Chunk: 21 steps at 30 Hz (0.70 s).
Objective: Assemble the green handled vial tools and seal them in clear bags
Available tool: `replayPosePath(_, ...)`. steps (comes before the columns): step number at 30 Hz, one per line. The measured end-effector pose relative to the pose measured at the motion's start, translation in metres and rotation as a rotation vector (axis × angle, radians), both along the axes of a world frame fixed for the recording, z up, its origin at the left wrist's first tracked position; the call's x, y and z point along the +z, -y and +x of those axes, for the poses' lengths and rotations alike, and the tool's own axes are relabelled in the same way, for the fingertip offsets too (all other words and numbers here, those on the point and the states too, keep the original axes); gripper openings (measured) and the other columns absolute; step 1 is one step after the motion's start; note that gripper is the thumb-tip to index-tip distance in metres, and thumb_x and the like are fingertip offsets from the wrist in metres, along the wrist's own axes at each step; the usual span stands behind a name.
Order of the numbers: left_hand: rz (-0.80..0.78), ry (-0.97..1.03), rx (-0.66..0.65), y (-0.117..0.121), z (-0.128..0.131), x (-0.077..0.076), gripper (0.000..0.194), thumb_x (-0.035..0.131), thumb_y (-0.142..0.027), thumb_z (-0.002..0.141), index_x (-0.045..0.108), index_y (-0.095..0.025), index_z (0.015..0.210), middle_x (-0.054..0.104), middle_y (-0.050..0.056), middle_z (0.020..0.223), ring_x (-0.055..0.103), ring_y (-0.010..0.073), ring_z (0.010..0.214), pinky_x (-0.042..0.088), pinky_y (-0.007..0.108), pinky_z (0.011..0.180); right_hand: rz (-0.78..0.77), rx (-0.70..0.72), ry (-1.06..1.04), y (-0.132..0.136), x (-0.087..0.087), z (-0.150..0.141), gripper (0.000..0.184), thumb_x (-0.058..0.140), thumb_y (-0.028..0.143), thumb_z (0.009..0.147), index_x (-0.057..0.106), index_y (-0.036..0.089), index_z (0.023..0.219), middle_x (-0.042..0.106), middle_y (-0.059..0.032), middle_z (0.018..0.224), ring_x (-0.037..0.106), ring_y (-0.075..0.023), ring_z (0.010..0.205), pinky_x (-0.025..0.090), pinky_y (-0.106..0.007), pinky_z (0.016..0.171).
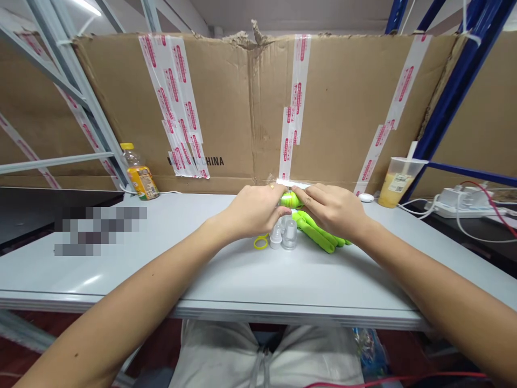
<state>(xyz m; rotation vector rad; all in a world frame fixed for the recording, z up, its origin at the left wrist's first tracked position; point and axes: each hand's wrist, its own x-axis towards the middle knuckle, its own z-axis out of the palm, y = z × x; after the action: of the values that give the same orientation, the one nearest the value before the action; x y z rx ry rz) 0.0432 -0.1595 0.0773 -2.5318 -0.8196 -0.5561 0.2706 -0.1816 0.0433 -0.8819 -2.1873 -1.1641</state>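
Forearms (145, 299), cropped below; left hand (258, 210) and right hand (333, 207) pinch a green piece (290, 200) (partly hidden).

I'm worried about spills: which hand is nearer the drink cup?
Right: the right hand is left of the cup, apart from it; the left hand is farther left.

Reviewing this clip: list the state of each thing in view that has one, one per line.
Left hand: closed on the green piece
Right hand: fingers on the green piece
Green piece: held between both hands
Clear containers: standing on the table
Yellow ring: lying on the table
Bottle: standing, capped
Cup: standing, partly filled, straw in
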Motion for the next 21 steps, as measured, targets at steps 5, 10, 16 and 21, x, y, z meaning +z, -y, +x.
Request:
replayPosePath(5, 0.394, -0.058, -0.075, -0.006, 0.005, -0.008, 0.024, 0.048, -0.033, 0.097, 0.058, -0.013, 0.104, 0.067, 0.012, 0.092, 0.063, 0.0264, 0.086, 0.043, 0.038, 0.07, -0.294, 0.08, -0.186, 0.005, 0.007, 0.002, 0.035, 0.049, 0.035, 0.1, 0.061, 0.018, 0.127, 0.07, -0.0066, 0.089, 0.059, -0.0165, 0.071, 0.037, -0.028, 0.057)
replayPosePath(10, 0.487, -0.044, -0.119, -0.012, 0.006, -0.01, 0.021, 0.042, -0.029, 0.099, 0.058, -0.016, 0.102, 0.067, 0.011, 0.091, 0.061, 0.0249, 0.084, 0.043, 0.039, 0.075, -0.463, 0.198, -0.231, 0.005, 0.01, 0.004, 0.028, 0.052, 0.036, 0.098, 0.067, 0.019, 0.115, 0.07, -0.0046, 0.085, 0.058, -0.0151, 0.069, 0.039, -0.027, 0.06)
replayPosePath(16, 0.19, 0.114, -0.045, -0.005, 0.002, -0.004, 0.039, 0.052, -0.044, 0.095, 0.052, -0.016, 0.122, 0.071, 0.01, 0.107, 0.067, 0.0236, 0.097, 0.047, 0.032, 0.07, 0.008, -0.037, -0.094, 0.003, 0.006, -0.002, 0.031, 0.047, 0.023, 0.099, 0.062, 0.015, 0.124, 0.071, -0.0068, 0.084, 0.059, -0.0176, 0.072, 0.034, -0.03, 0.057)
replayPosePath(21, 0.176, 0.019, 0.04, -0.004, 0.005, -0.008, 0.03, 0.057, -0.037, 0.093, 0.057, -0.013, 0.111, 0.07, 0.011, 0.095, 0.067, 0.0256, 0.092, 0.045, 0.032, 0.065, -0.012, -0.075, -0.031, 0.004, 0.004, -0.003, 0.033, 0.046, 0.021, 0.098, 0.059, 0.015, 0.129, 0.071, -0.0076, 0.087, 0.059, -0.0184, 0.075, 0.036, -0.03, 0.057)
